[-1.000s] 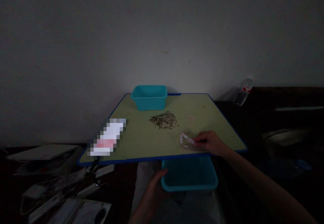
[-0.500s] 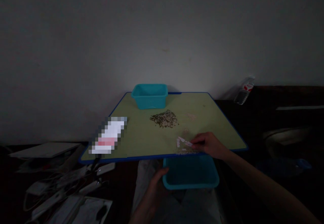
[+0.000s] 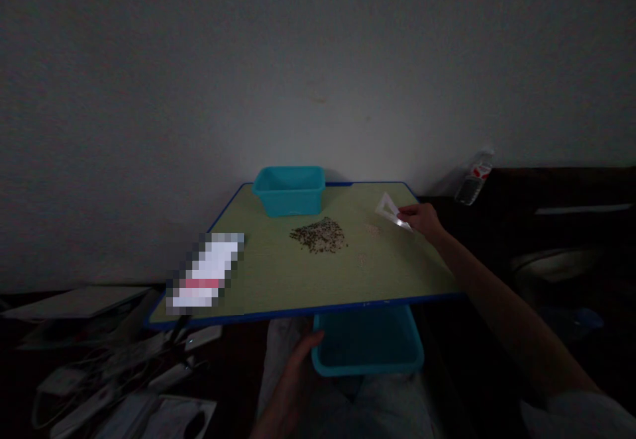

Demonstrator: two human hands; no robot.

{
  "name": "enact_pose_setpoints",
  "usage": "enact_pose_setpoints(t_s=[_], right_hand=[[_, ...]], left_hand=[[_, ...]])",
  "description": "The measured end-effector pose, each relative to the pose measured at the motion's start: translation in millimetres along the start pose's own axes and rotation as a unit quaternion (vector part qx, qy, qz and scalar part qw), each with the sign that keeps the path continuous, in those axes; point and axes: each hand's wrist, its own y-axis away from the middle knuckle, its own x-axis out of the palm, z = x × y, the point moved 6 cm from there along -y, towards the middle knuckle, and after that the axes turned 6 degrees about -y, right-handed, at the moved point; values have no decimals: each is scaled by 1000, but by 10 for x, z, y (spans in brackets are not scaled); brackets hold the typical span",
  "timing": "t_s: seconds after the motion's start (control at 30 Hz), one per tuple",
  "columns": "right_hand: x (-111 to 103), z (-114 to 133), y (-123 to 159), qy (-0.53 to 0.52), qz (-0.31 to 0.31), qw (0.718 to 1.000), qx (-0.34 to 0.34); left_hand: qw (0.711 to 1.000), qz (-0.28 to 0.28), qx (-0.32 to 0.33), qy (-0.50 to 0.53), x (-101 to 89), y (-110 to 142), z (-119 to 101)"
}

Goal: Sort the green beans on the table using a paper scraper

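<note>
My right hand (image 3: 420,220) pinches a clear set square (image 3: 386,207) with a triangular cut-out, above the right back part of the tabletop. With its thumb over the rim, my left hand (image 3: 303,359) grips a turquoise plastic basin (image 3: 368,369) just below the table's front edge. On the greenish table (image 3: 278,280) lies a pile of mixed dark and pale grains (image 3: 320,236). Two small patches of pale grains show to its right, one farther back (image 3: 371,229) and one nearer (image 3: 362,259).
Another turquoise basin (image 3: 291,200) stands at the table's back left. A blurred-out phone-like screen (image 3: 209,273) is at the left edge. Cables and chargers (image 3: 134,353) lie low on the left. A plastic bottle (image 3: 476,177) leans against the wall at right.
My right hand has carried the set square from the front edge to the right back of the table. The pale grains at the front edge are mostly gone. My left hand still holds the basin.
</note>
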Motion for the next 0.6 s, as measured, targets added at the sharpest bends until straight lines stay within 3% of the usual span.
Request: enact_pose_setpoints(t_s=[0.1,0.2,0.37,0.6], right_hand=[[165,41,-149,26,21,999,6],[317,145,-94,20,51,998,-12],[427,269,261,-21,132,990,-41],[395,310,810,-73,184,978,-73]], left_hand=[[1000,7,-25,7,-42,1,19],[1000,5,-21,21,-48,6,6],[1000,-2,-7,23,10,13,-20],[999,-27,-19,-10,10,37,-6]])
